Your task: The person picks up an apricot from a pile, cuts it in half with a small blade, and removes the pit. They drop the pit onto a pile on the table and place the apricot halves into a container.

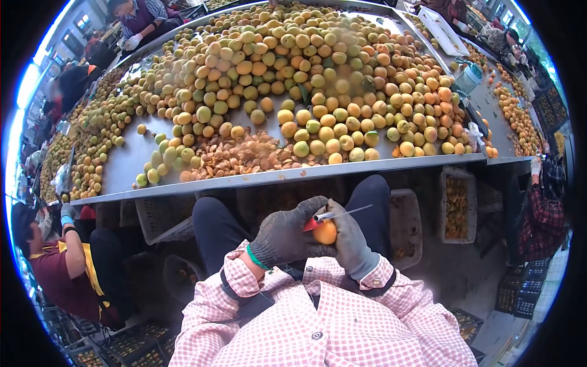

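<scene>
My left hand (284,237), in a dark knit glove with a green cuff edge, curls around one side of an orange-yellow apricot (325,232) above my lap. My right hand (352,243), in a grey glove, is closed against the other side of the fruit. A slim metal tool (326,216) with a thin rod or blade lies across the top of my right hand, by its thumb. Something red (310,225) shows between the left fingers and the apricot. The gloves partly hide how the tool is gripped.
A metal table (244,182) carries heaped apricots (263,64) and a pile of split pieces (244,153) at its front edge. Plastic crates (405,226) and a crate of fruit (457,202) stand below. People sit left (64,263) and right (544,208).
</scene>
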